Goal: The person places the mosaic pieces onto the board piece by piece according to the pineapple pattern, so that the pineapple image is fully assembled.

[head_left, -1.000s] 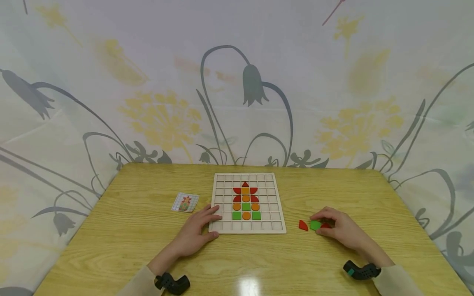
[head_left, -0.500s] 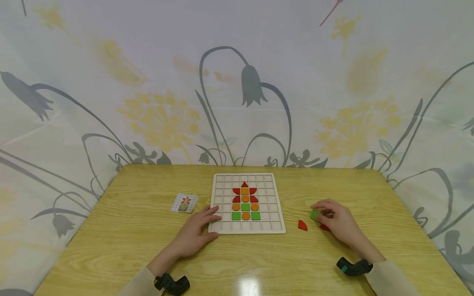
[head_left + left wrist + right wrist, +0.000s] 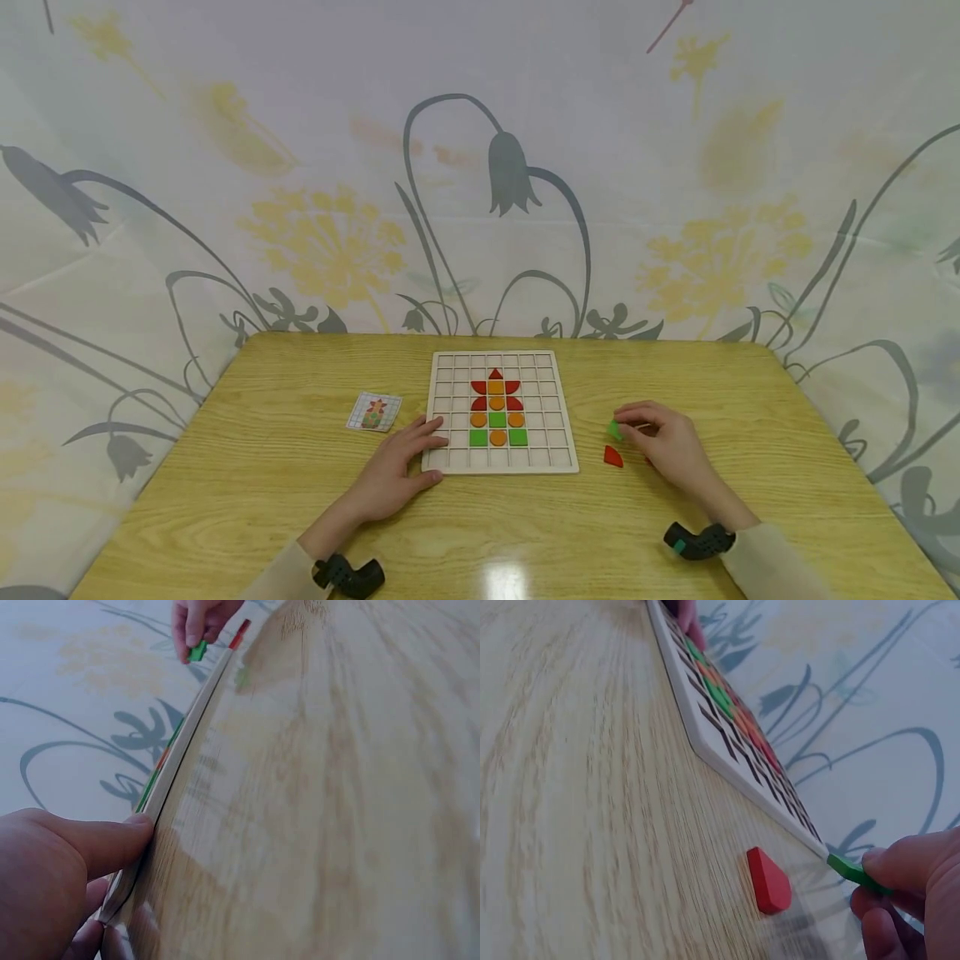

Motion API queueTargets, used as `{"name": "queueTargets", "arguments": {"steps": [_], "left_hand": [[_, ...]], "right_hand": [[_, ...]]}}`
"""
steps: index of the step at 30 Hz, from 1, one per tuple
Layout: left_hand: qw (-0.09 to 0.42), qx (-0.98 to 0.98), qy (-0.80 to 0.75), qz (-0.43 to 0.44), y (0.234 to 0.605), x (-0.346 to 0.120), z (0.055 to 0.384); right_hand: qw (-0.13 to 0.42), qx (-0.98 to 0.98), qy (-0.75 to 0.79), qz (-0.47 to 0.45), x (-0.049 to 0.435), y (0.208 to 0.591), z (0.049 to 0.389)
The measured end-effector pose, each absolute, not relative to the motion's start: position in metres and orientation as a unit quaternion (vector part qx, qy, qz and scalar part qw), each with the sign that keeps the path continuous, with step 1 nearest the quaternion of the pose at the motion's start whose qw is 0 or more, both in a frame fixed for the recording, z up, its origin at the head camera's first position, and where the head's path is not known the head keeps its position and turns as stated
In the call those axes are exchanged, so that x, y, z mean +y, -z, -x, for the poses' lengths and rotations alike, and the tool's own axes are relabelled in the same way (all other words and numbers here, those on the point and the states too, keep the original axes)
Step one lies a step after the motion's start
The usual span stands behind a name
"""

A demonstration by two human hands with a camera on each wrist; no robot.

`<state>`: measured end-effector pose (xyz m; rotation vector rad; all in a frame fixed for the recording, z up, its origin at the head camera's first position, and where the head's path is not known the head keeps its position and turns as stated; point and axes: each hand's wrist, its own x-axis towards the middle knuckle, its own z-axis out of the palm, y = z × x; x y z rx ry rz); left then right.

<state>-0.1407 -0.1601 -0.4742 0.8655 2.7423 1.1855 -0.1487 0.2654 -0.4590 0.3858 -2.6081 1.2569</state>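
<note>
A pale gridded board [image 3: 540, 460] lies mid-table, bearing red, orange and green tiles laid in a figure. My left hand [image 3: 397, 467] rests at its left edge, two fingers on the surface and the thumb by the front left corner. Right of the board, my right hand [image 3: 667, 442] pinches a green tile [image 3: 615, 430] between thumb and fingers, above the table. In the right wrist view, the green tile [image 3: 851, 871] sticks out from the fingertips. Below it lies a red quarter-round tile [image 3: 612, 457]. Another red tile [image 3: 648, 461] is mostly hidden behind the right hand.
A small card [image 3: 374, 412] printed with a similar coloured figure on a grid lies left of the board. The wooden table [image 3: 465, 533] reaches back to a flower-patterned cloth [image 3: 337, 167]. Black devices [image 3: 699, 542] sit on both wrists.
My right hand has picked the green tile up off the table and moved left with it, towards the board. The left hand stays where it was.
</note>
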Motion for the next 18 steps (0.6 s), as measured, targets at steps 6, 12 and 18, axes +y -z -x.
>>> {"name": "queueTargets", "arguments": {"steps": [6,12,18], "left_hand": [[0.013,0.882,-0.379,-0.280,0.473,-0.160,0.140],[0.010,0.882,-0.378,-0.282,0.475,-0.160,0.141],[0.013,0.881,-0.381,-0.281,0.475,-0.160,0.142]], "right_hand": [[0.086,-0.871,-0.459,-0.152,0.247,0.460,0.148],[0.059,-0.853,-0.485,-0.184,0.230,0.464,0.147],[0.044,-0.836,-0.508,-0.203,0.212,0.469,0.150]]}}
